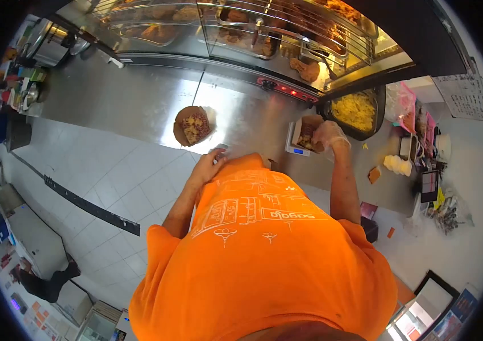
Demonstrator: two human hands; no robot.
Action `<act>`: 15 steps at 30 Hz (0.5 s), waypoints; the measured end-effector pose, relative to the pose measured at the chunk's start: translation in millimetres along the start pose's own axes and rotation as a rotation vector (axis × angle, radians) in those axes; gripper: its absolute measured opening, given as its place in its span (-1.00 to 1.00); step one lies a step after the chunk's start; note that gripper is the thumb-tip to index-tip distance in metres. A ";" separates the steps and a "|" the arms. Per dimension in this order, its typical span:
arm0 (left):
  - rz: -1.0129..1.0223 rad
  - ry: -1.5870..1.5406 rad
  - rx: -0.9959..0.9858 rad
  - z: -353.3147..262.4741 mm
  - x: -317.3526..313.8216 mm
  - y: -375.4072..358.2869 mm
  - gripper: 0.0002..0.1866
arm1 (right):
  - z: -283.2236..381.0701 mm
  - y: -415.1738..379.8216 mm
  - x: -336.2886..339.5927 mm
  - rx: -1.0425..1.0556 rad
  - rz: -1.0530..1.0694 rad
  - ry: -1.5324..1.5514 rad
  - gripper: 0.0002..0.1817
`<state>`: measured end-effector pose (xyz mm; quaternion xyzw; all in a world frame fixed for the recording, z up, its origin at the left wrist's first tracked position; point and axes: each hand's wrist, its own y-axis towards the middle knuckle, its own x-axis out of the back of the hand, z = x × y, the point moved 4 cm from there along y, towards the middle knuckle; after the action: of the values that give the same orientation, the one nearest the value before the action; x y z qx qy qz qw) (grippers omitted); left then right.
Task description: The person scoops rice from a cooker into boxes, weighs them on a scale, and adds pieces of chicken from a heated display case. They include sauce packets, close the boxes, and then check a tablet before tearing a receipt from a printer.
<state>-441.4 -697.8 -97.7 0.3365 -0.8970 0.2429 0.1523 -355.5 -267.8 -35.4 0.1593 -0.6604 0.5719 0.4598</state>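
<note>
My right hand (pixel 332 136), in a clear glove, has its fingers closed at the right side of a brown cardboard food box (pixel 301 132). Reddish-brown and yellow food shows inside, and the box stands on a small white scale (pixel 297 150). My fingertips are partly hidden there. My bare left hand (pixel 209 165) is at the counter's front edge with its fingers curled; whatever lies within them is too small to make out. Beyond it, a second cardboard box (pixel 192 126) of red-and-yellow food sits on the steel counter (pixel 122 96).
Behind the scale is a black tray of yellow food (pixel 355 112). A lit glass display case (pixel 241 34) with trays of fried food borders the counter's back. White cups (pixel 397 165) lie to the right. Another person (pixel 45 282) is at the far lower left.
</note>
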 end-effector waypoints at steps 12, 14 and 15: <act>-0.670 -0.358 0.258 76.5 80.5 19.8 -0.35 | 7.5 -64.2 53.9 -0.271 -0.143 0.182 -0.57; -0.579 -0.528 0.281 86.9 80.0 24.3 -0.30 | 9.0 -71.4 56.8 -0.280 -0.138 0.183 -0.57; -0.588 -0.593 0.282 87.5 79.0 24.3 -0.31 | 17.5 -86.2 67.5 -0.243 -0.166 0.171 -0.58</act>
<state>-524.9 -770.8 -144.4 0.6499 -0.7262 0.2023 -0.0964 -335.0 -287.7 71.7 0.1075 -0.6677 0.4594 0.5758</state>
